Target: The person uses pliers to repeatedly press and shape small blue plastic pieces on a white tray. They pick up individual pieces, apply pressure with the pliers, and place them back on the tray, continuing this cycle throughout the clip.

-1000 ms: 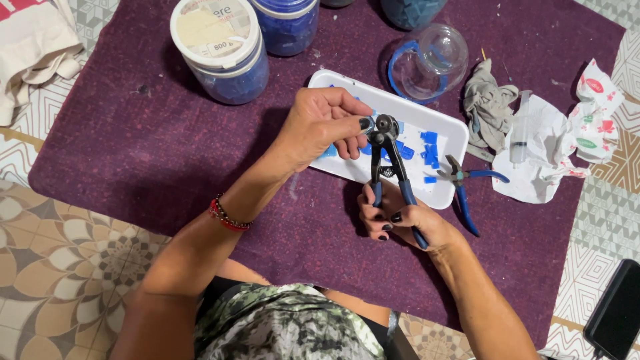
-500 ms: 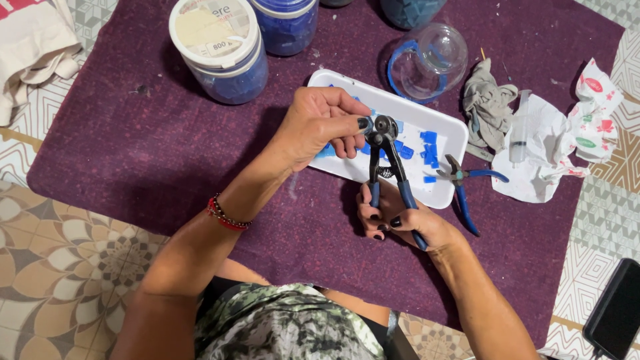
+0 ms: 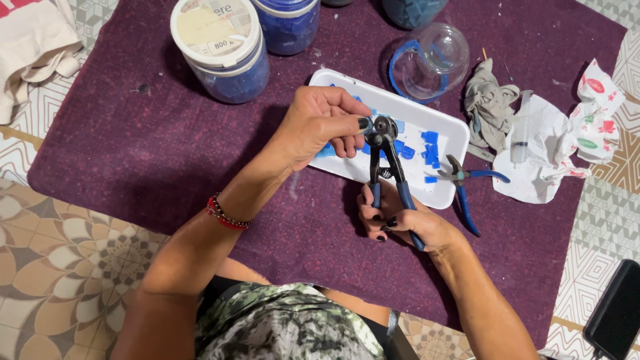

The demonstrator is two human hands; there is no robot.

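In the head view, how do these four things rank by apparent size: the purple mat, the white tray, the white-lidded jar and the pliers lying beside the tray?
1. Purple mat, by far.
2. White tray.
3. White-lidded jar.
4. Pliers.
The jar stands taller, nearer the camera, so its lead over the pliers is unsure.

Left hand (image 3: 319, 125) reaches up toward 1 o'clock from the forearm, fingers curled, thumb and forefinger pinched together at their tips near 3 o'clock of the palm. Red bead band on the left wrist. Right hand (image 3: 399, 221) sits lower, at 5 o'clock of the left, fist closed, dark-nailed fingers wrapped inward, forearm running off toward 5 o'clock.
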